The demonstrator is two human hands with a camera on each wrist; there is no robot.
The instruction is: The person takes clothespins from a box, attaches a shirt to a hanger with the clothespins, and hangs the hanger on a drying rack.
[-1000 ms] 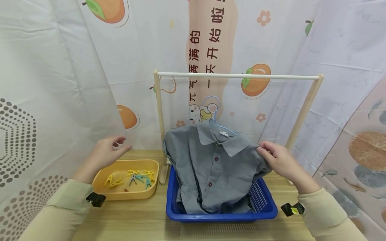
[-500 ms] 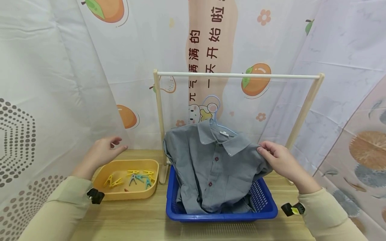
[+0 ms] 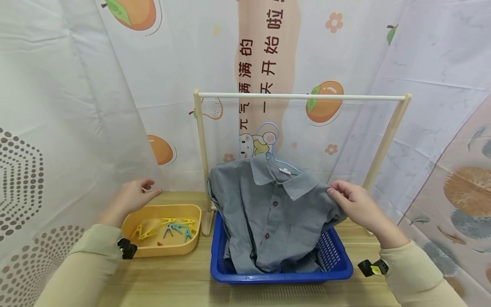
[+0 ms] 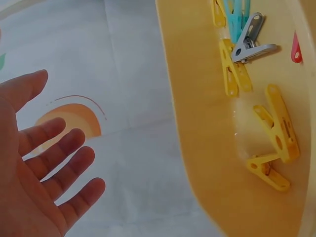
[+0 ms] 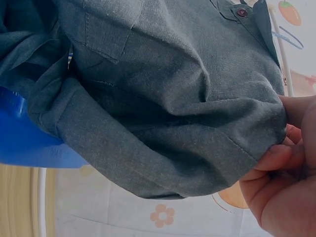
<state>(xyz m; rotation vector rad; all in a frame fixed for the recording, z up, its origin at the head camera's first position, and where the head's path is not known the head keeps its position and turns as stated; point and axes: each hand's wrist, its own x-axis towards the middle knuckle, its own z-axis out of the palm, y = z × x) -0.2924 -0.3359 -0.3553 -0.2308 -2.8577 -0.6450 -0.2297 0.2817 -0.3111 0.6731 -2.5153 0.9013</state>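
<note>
A grey button-up shirt [image 3: 284, 213] is on a light blue hanger [image 3: 274, 143], whose hook stands up above the collar. My right hand [image 3: 354, 207] pinches the shirt at its right shoulder; in the right wrist view the thumb and fingers of that hand [image 5: 289, 168] grip the cloth's edge. The lower shirt lies in a blue basket [image 3: 281, 278]. My left hand [image 3: 136, 197] holds nothing, raised over the back left of a yellow tray [image 3: 161, 250]. Its fingers are relaxed and spread in the left wrist view. Several clothespins [image 4: 276, 123] in yellow, teal and grey lie in the tray.
Behind the basket stands a rack with a white rod [image 3: 303, 97] and wooden posts [image 3: 387, 140]. Printed curtains [image 3: 172, 64] close off the back and both sides. A wooden table [image 3: 172, 281] carries the tray and basket.
My left hand has shifted slightly down, still over the tray's back left. The right hand keeps its pinch on the shirt, and the shirt and hanger have stayed in place.
</note>
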